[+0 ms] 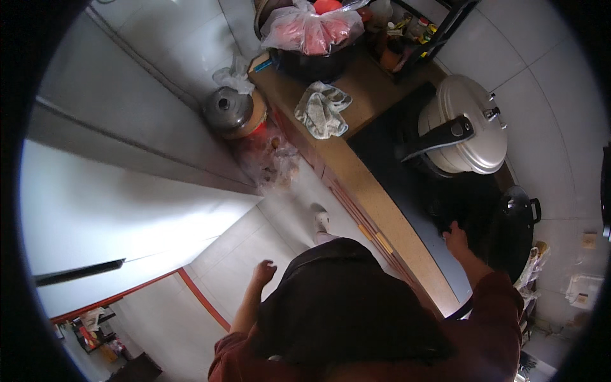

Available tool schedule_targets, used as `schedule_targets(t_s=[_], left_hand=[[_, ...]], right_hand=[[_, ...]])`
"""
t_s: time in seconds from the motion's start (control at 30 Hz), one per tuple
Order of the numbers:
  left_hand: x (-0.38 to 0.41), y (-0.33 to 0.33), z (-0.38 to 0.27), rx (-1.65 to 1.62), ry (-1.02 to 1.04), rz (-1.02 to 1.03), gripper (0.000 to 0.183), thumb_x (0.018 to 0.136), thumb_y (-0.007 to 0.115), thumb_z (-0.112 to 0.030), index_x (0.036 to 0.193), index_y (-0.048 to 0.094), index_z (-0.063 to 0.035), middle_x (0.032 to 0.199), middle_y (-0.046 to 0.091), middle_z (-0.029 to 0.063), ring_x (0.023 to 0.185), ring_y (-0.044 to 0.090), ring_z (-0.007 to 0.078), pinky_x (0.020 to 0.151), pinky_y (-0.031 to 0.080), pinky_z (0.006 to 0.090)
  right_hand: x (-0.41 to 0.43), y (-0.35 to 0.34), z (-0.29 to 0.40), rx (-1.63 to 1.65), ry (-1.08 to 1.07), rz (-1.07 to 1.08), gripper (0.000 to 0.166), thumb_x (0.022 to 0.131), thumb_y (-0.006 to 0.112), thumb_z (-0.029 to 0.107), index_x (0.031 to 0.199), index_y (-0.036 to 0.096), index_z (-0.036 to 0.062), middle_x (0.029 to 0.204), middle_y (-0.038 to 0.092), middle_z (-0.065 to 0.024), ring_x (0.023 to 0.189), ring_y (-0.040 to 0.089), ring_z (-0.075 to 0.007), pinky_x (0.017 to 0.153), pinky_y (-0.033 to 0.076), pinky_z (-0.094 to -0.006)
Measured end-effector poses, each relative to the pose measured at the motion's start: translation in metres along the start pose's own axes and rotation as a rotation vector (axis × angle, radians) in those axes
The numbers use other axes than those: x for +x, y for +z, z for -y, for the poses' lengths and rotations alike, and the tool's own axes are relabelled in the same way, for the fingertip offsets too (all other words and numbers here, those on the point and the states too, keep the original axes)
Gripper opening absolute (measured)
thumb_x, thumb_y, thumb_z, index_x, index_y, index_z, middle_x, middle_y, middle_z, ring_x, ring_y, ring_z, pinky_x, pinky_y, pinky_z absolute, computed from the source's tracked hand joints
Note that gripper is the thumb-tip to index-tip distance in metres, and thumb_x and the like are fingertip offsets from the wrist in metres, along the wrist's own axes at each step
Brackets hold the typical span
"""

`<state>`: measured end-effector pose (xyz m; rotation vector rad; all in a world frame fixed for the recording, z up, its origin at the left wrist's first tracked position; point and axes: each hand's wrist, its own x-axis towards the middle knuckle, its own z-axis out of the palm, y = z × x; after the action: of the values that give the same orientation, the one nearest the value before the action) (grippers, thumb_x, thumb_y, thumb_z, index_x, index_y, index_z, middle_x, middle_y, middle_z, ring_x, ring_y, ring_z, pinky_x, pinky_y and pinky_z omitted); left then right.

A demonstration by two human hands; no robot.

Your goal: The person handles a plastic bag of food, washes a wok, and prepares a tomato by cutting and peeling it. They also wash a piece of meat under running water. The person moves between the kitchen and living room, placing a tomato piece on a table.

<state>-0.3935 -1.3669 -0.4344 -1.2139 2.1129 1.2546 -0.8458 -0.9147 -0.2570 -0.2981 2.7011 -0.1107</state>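
Observation:
My left hand [265, 272] hangs over the tiled floor beside my dark apron, its fingers partly curled, with no object visible in it. Over the front part of the black stove top [386, 162] is my right hand [457, 238], its fingertips at a dark area near the stove's front; whether it holds or touches a control there cannot be told. A silver pressure cooker [470, 124] with a black handle stands on the stove beyond that hand. To its right sits a dark wok [513, 229]. A crumpled patterned cloth [324, 110] lies on the brown counter [372, 100].
A plastic bag with red contents [312, 31] rests on a black pot at the counter's far end, near a rack of bottles [420, 31]. A lidded pot [229, 107] and clear plastic bags [274, 157] stand beyond the floor. A white refrigerator-like cabinet [129, 205] rises at left.

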Motion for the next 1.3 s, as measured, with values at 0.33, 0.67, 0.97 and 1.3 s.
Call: schedule_targets(t_s=[0.33,0.67,0.97,1.3], left_hand=[[0.1,-0.124,-0.336,0.177,0.888,-0.593,0.045,0.073,0.063,-0.009,0.115,0.048,-0.0045,0.12,0.044,0.0195,0.113,0.041,0.0367,0.095,0.035,0.0421],[0.195,-0.129,-0.46,0.602,0.743,-0.413,0.078,0.065,0.073,-0.037,0.132,0.033,-0.0256,0.142,0.015,0.0166,0.13,0.014,0.0419,0.095,0.023,0.0609],[0.22,-0.13,-0.44,0.418,0.851,-0.531,0.043,0.066,0.067,-0.015,0.105,0.048,-0.0177,0.112,0.045,0.0107,0.107,0.041,0.0337,0.082,0.035,0.0532],[0.152,-0.16,-0.471,0.203,1.016,-0.605,0.048,0.065,0.065,-0.009,0.109,0.047,-0.0056,0.113,0.048,0.0198,0.108,0.043,0.0383,0.092,0.034,0.0435]], right_hand=[[-0.006,-0.002,-0.001,-0.004,-0.009,0.009,0.035,0.076,0.061,0.008,0.106,0.047,-0.0008,0.092,0.058,-0.0238,0.086,0.055,-0.0415,0.072,0.043,-0.0457],[-0.006,0.011,-0.008,-0.036,0.009,-0.086,0.039,0.071,0.066,0.013,0.103,0.047,0.0021,0.087,0.057,-0.0225,0.083,0.054,-0.0409,0.068,0.043,-0.0478],[-0.011,0.013,0.002,-0.132,0.059,-0.103,0.039,0.073,0.065,0.016,0.104,0.044,0.0064,0.086,0.056,-0.0208,0.083,0.055,-0.0401,0.068,0.044,-0.0481],[-0.011,0.007,0.008,-0.116,0.069,-0.068,0.041,0.073,0.065,0.016,0.106,0.044,0.0062,0.092,0.056,-0.0207,0.086,0.055,-0.0393,0.07,0.045,-0.0469]])
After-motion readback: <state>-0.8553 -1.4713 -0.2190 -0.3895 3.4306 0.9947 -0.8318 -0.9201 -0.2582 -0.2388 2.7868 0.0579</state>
